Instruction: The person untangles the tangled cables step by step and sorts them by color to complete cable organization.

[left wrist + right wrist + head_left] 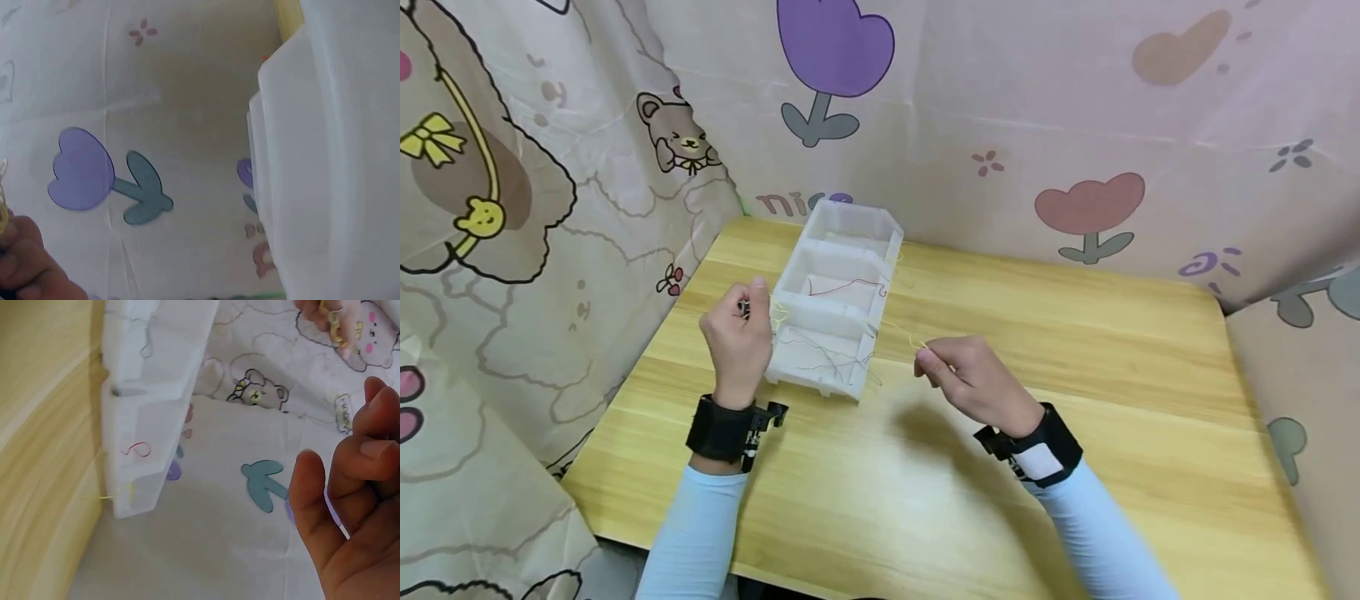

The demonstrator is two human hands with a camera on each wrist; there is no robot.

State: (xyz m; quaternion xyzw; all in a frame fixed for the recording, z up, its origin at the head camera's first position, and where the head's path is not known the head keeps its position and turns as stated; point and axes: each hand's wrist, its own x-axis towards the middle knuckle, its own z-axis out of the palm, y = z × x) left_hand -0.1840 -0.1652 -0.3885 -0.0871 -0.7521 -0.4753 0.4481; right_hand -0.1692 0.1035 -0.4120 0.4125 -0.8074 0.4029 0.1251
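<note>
My left hand (pixel 739 343) is raised at the near left side of a white three-compartment box (pixel 826 307), its curled fingers gripping a bundle of yellow thread (pixel 3 215). Loose loops of the thread stick out beside the fingers, and something dark shows within the grip. To the right of the box, my right hand (pixel 977 382) pinches a yellow strand (pixel 898 327) between thumb and fingers. That strand runs leftward over the box toward the left hand. In the right wrist view the fingers (pixel 306 494) are bent, and the strand there is too thin to make out.
Inside the middle compartment lies a red thread (pixel 846 285). Thin dark threads (pixel 823 354) lie in the near one, some trailing over its edge. Yellow thread (pixel 109 497) hangs over the far compartment's side. The box stands on a wooden table (pixel 1075 350) with printed curtains behind.
</note>
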